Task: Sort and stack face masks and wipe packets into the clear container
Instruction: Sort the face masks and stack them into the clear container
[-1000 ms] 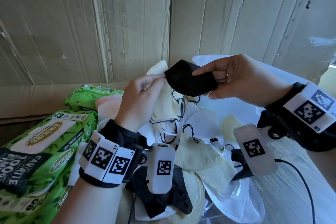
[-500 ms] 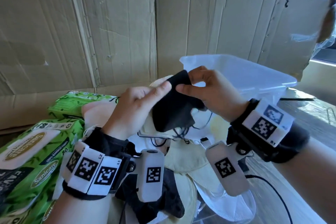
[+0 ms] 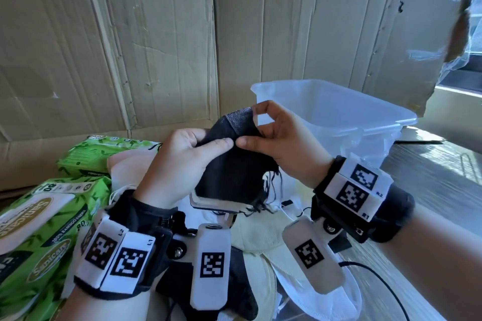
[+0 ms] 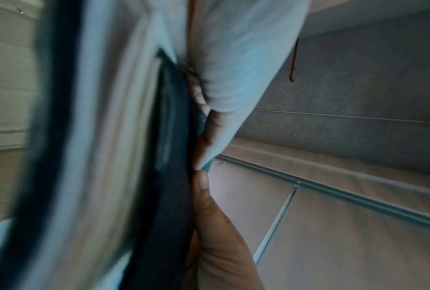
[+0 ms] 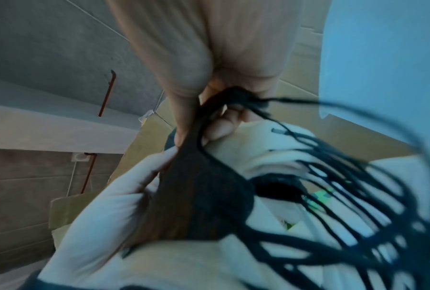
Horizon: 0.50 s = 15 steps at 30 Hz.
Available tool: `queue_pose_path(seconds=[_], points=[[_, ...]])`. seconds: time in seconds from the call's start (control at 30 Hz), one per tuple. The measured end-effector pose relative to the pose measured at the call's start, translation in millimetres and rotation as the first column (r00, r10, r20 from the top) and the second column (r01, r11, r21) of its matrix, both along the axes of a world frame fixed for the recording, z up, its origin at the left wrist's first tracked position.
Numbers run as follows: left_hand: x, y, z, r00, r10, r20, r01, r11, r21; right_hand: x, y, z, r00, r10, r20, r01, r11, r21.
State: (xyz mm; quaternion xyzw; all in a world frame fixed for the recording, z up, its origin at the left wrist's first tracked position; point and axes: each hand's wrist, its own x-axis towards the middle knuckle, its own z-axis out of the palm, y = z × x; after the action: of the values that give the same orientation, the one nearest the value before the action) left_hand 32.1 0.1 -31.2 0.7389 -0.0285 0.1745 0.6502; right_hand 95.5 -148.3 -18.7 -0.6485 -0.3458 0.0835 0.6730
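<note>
At the desk's left edge lie the green wipe packets; they look soft-sided yet plump, best taken across the flat faces. Right of them the left hand pinches a black face mask, thumb over cloth, with pale masks stacked behind it. The right hand pinches the same mask at its top edge, thumb tip meeting the left thumb. The mask is held above the heap of loose masks at the near edge. It looks light, limp and foldable; its dangling ear loops could snag, so a grip on the cloth body seems wiser. Farther right, toward the back edge, the clear container stands upright with nothing visible inside.
</note>
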Motion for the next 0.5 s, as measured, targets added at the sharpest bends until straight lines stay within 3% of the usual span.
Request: queue_pose_path(seconds=[0.33,0.5], points=[[-1,-9,-1,0.992,-0.072,0.106,0.057,0.99,0.132,0,-9,3,0.981,-0.152,0.122,0.166,0.98,-0.115],[-2,-12,0,0.987,-0.068,0.143,0.05,0.991,0.123,-2,-11,3,0.976,-0.133,0.17,0.15,0.985,-0.091]])
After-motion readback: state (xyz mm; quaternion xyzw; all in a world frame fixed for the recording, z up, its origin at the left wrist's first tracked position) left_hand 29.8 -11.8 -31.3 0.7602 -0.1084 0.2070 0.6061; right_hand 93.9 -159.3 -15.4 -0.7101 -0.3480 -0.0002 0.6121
